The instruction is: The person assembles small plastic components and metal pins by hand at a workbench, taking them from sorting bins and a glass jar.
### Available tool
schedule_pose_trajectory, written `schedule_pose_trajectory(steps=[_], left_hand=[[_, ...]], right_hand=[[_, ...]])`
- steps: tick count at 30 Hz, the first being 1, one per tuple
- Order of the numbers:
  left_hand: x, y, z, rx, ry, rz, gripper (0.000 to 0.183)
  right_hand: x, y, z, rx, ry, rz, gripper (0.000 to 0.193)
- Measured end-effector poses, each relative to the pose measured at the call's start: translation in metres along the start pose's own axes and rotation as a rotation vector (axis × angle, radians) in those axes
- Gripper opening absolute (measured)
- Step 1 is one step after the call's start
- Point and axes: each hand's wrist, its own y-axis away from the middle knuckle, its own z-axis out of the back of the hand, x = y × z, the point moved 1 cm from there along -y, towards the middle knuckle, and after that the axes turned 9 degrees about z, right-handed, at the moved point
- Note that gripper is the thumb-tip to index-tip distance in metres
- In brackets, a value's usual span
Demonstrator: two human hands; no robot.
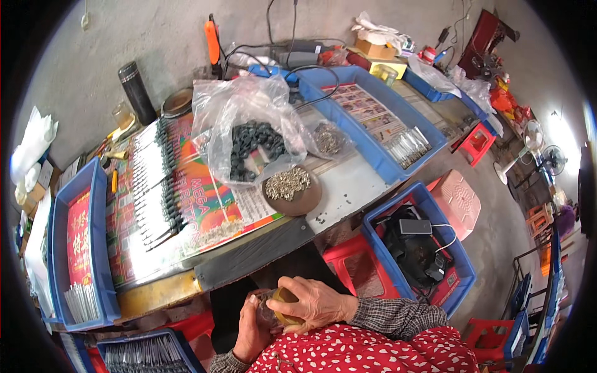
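Note:
Close to my lap, both hands are closed around a jar (pixel 285 297) with a clear body and a yellowish round part that looks like its lid. My left hand (pixel 250 332) grips the clear side, while my right hand (pixel 322 303) wraps its fingers over the yellowish part. Fingers cover much of the jar, and its contents cannot be made out. Beyond my hands, a brown bowl (pixel 309 202) heaped with small metal pieces (pixel 288 183) stands near the table's front edge. Behind it lies an open clear plastic bag (pixel 217 102) with black pieces (pixel 245 146) inside.
A row of thin rods with black parts (pixel 166 177) lies on the table. Blue trays stand left (pixel 102 242) and back right (pixel 373 165). Right of me, a blue crate (pixel 463 292) holds a black bag, beside a red stool (pixel 348 255) and a pink stool (pixel 457 202).

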Motion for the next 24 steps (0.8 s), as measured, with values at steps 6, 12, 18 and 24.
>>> schedule_pose_trajectory(steps=[6,12,18,24], left_hand=[[0.0,-0.001,0.002,-0.005,-0.008,0.074,0.036],[0.001,-0.003,0.009,0.005,-0.065,0.103,0.051],[0.001,-0.006,0.007,-0.007,-0.125,0.047,0.049],[0.004,-0.007,0.002,-0.021,-0.174,-0.096,0.04]], right_hand=[[-0.004,0.004,-0.001,-0.026,-0.016,0.053,0.071],[-0.006,0.007,-0.004,0.0,-0.026,0.077,0.073],[-0.003,0.009,-0.01,-0.048,0.041,0.0,0.078],[0.003,0.006,-0.016,-0.126,-0.118,-0.293,0.071]])
